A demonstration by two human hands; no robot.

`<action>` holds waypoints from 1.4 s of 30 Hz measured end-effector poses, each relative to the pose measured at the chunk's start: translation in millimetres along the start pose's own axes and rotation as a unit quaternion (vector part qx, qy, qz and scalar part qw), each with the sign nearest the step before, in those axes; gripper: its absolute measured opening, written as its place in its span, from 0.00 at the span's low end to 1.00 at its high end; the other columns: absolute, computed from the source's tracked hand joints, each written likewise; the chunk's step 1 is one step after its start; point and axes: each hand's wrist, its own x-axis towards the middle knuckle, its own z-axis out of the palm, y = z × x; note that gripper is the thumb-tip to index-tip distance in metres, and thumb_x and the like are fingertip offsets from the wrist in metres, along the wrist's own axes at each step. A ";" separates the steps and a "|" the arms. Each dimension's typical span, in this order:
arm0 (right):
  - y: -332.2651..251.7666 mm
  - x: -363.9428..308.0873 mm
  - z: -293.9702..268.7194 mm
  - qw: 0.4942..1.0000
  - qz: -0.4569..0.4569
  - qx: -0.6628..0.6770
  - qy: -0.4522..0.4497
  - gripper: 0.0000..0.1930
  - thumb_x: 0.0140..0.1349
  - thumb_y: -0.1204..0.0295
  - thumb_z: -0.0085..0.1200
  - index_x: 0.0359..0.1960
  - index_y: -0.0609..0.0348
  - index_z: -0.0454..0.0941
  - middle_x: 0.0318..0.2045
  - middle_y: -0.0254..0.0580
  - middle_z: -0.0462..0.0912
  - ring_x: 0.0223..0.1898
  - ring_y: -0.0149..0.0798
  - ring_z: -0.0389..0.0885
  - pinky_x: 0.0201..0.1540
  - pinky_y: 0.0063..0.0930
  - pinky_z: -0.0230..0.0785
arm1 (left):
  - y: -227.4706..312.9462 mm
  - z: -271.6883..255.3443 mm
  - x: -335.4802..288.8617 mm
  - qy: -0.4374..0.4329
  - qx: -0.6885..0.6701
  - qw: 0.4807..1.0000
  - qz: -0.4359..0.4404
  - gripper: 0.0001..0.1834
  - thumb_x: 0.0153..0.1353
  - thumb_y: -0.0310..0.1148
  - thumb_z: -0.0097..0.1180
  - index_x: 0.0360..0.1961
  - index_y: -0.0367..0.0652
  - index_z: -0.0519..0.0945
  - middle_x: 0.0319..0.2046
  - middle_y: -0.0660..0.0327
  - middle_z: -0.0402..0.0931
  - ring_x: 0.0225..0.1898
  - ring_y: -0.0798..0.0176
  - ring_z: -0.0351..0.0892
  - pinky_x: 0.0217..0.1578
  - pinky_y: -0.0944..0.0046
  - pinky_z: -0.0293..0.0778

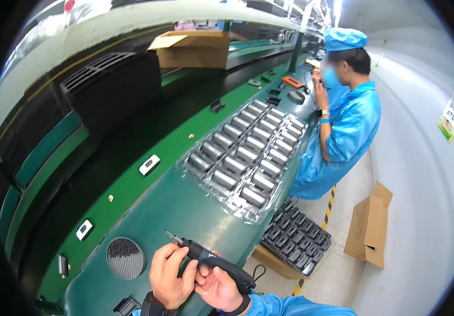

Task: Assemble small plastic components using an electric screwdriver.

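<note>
A black electric screwdriver (217,260) lies across both my hands above the near part of the green workbench, its thin bit pointing away to the left. My left hand (170,279) is closed on the front of it, fingertips near the nose. Against the driver's body, my right hand (220,290) is curled from below, with part of its grip hidden. Just left of my left hand stands a round dish (125,258) holding many small dark screws. A small black part (127,306) rests at the bench's near edge.
A plastic-covered tray of dark cylindrical parts (236,164) fills the bench's middle. White-and-black devices (149,165) lie along the green conveyor strip at left. A co-worker in blue (343,124) sits beyond. Right of the bench are a black-parts tray (296,239) and a cardboard box (368,226).
</note>
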 end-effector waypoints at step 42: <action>-45.9 34.4 46.7 0.998 -0.054 -0.022 0.026 0.26 0.75 0.56 0.50 0.67 0.58 0.70 0.62 0.44 0.78 0.63 0.45 0.75 0.68 0.42 0.65 | 75.9 34.5 77.8 -0.047 0.012 0.997 -0.055 0.19 0.60 0.23 0.63 0.53 0.37 0.80 0.51 0.44 0.74 0.48 0.43 0.79 0.48 0.55 0.77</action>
